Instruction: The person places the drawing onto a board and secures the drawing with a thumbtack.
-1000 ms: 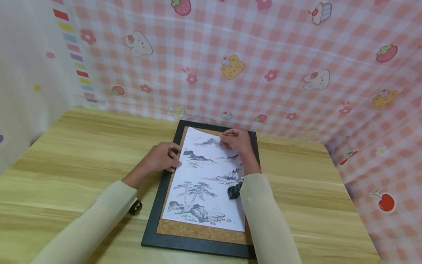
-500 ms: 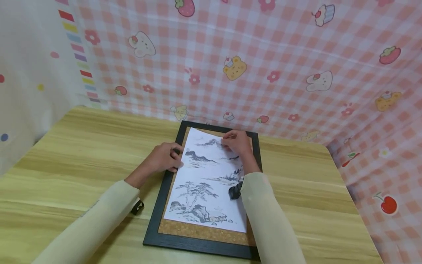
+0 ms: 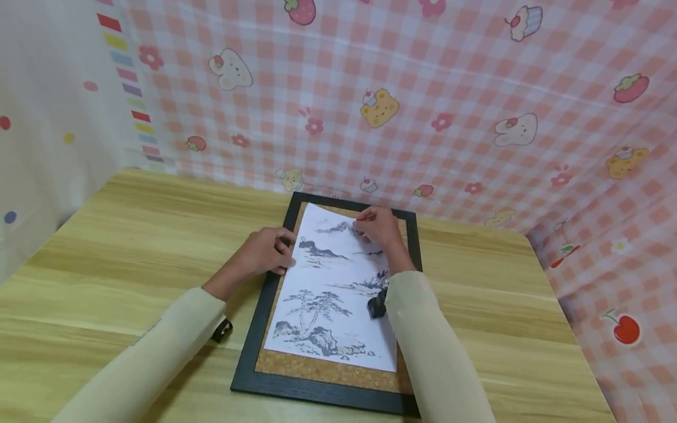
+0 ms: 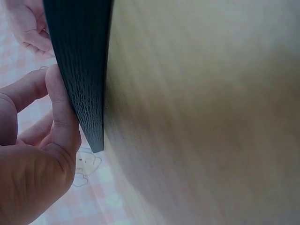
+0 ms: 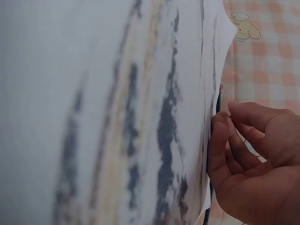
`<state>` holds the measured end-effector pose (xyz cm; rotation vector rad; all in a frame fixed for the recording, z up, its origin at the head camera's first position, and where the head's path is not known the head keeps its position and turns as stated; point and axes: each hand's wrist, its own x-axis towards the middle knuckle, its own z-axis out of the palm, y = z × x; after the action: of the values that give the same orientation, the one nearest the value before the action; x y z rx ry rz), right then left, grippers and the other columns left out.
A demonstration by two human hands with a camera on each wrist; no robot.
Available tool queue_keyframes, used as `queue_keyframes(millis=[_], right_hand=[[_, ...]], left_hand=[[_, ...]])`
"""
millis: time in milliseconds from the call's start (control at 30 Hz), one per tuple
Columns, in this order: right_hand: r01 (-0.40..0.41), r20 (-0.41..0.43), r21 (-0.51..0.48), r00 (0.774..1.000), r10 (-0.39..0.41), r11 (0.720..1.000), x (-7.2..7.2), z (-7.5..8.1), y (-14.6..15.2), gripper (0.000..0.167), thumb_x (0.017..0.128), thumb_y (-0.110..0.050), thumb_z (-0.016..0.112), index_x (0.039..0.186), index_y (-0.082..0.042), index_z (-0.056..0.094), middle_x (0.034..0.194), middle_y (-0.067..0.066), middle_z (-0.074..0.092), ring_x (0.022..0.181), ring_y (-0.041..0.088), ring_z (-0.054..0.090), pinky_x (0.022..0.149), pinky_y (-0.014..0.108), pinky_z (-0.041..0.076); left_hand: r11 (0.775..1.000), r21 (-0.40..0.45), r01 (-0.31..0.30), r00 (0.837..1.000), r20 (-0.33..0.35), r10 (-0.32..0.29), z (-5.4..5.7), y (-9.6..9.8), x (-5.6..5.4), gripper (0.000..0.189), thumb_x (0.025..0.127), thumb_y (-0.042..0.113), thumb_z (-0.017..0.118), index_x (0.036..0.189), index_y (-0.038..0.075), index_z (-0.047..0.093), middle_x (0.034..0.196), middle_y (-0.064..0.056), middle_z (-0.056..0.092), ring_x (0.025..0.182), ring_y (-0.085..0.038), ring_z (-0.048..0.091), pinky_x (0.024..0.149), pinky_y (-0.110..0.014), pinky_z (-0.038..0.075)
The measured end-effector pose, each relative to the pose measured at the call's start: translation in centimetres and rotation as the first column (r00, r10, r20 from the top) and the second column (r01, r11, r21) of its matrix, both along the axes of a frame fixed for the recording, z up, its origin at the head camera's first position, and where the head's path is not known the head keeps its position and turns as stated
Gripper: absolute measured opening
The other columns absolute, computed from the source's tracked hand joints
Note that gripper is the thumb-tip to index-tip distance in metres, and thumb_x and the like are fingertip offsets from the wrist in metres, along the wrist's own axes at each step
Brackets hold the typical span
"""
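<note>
A white sheet with an ink landscape (image 3: 317, 276) lies slightly askew on a cork board (image 3: 317, 361) with a black frame. My left hand (image 3: 261, 251) rests at the board's left side, thumb and fingertips touching the sheet's left edge. In the left wrist view its bent fingers stand beside the frame's edge (image 4: 84, 79). Over the sheet's top right part, the fingertips of my right hand (image 3: 382, 228) pinch something small. The right wrist view shows only a dark speck of this pin-like thing (image 5: 230, 115) between thumb and index finger; its rest is hidden.
The board lies on a wood-grain table (image 3: 158, 235), its far end near a pink checked cloth (image 3: 317, 88) that hangs behind. Another checked cloth hangs at the right and a white dotted one (image 3: 47, 117) at the left. Black wrist cameras (image 3: 377, 304) hang below the sleeves.
The head view has shifted slightly, so the whole scene sits a little further right. Both hands keep their places on the sheet, with no clear movement.
</note>
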<state>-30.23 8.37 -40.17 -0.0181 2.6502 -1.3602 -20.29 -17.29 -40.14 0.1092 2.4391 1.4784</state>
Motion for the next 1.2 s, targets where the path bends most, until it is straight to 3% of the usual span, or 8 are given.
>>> queue_keyframes(millis=[700,933,1200], right_hand=[[-0.005,-0.025,0.051,1.0,0.006,0.999,-0.47,-0.22,-0.02,0.009,0.093,-0.015,0.075,0.098,-0.008,0.072,0.092,0.007,0.068,0.067,0.018,0.063,0.061,0.031,0.053],[-0.014,-0.029,0.097,0.999,0.017,0.995,-0.41,-0.6,-0.37,0.009,0.095,-0.015,0.073,0.099,-0.008,0.072,0.09,0.007,0.067,0.065,0.018,0.062,0.06,0.031,0.052],[-0.014,-0.037,0.093,0.999,0.018,0.996,-0.64,-0.5,-0.48,0.008,0.096,-0.015,0.073,0.099,-0.008,0.072,0.093,0.008,0.067,0.069,0.019,0.061,0.061,0.029,0.052]], left_hand=[[1.0,0.011,0.004,1.0,-0.009,-0.004,0.1,-0.02,0.14,0.052,0.091,-0.005,0.071,0.139,-0.007,0.053,0.093,-0.015,0.066,0.068,-0.021,0.07,0.067,-0.034,0.063],[1.0,0.014,0.006,1.0,-0.009,-0.005,-0.46,-0.01,0.28,0.052,0.091,-0.005,0.071,0.139,-0.007,0.053,0.093,-0.015,0.066,0.068,-0.02,0.07,0.068,-0.034,0.063],[1.0,0.008,-0.003,1.0,-0.01,0.003,-0.03,-0.17,0.18,0.052,0.091,-0.005,0.071,0.139,-0.005,0.053,0.095,-0.016,0.066,0.069,-0.021,0.07,0.068,-0.033,0.063]])
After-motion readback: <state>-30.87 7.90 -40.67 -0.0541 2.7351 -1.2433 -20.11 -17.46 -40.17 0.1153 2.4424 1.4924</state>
